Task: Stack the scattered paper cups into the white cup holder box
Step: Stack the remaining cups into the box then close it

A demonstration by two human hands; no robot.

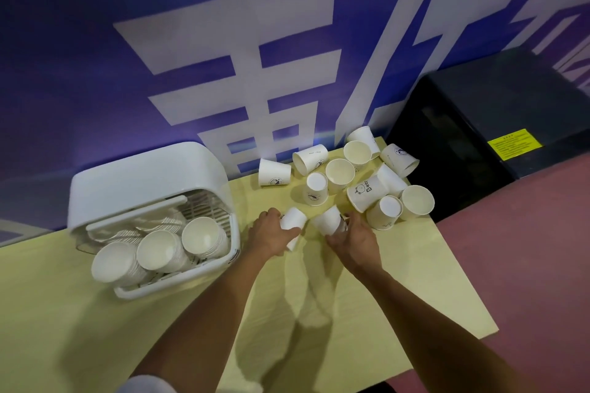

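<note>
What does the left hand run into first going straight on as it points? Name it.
The left hand, gripping a paper cup, probably meets the upside-down cup just beyond; depth is unclear.

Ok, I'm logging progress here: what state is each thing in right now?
cup holder box: open, three cup stacks inside
left-hand grip: holds a cup
right-hand grip: holds a second cup
loose cups: scattered on table; some upright, some upside down, some on their sides
</note>
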